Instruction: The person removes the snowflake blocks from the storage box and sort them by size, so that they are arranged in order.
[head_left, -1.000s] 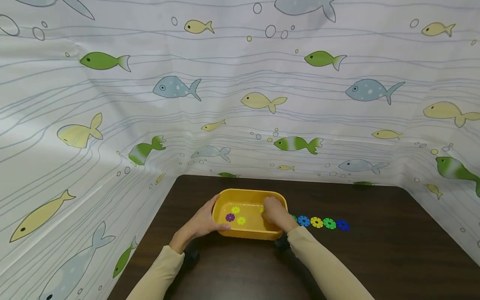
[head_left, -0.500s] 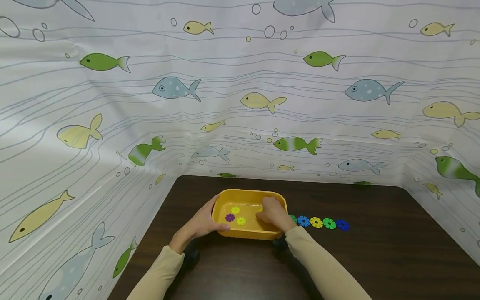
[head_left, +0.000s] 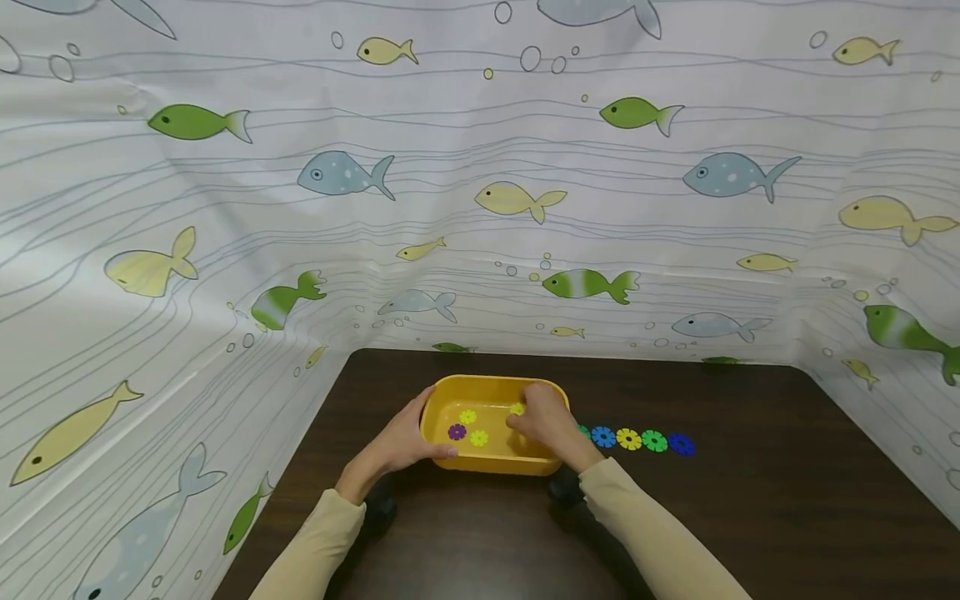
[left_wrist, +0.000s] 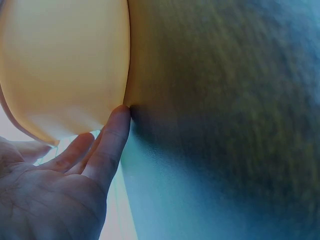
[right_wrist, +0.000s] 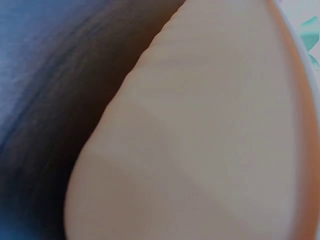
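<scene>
A yellow plastic basin sits on the dark table. My left hand grips its left end, the thumb along the near rim and the fingers against the outer wall; the left wrist view shows the fingertips touching the basin's side. Inside the right half of the basin is my right hand, fingers curled downward, thumb pointing left. A yellow notched disc shows at its fingertips; I cannot tell whether it is pinched. A purple notched disc and two yellow-green notched discs lie on the basin's floor towards the left.
Right of the basin, a row of notched discs lies on the table: a partly covered green one, a light blue disc, a yellow, a green and a dark blue disc. A fish-patterned white sheet surrounds the back and sides.
My right hand has shifted slightly inside the basin, its thumb now pointing out to the left, and more of the yellow disc shows beside it. The left hand keeps its grip.
</scene>
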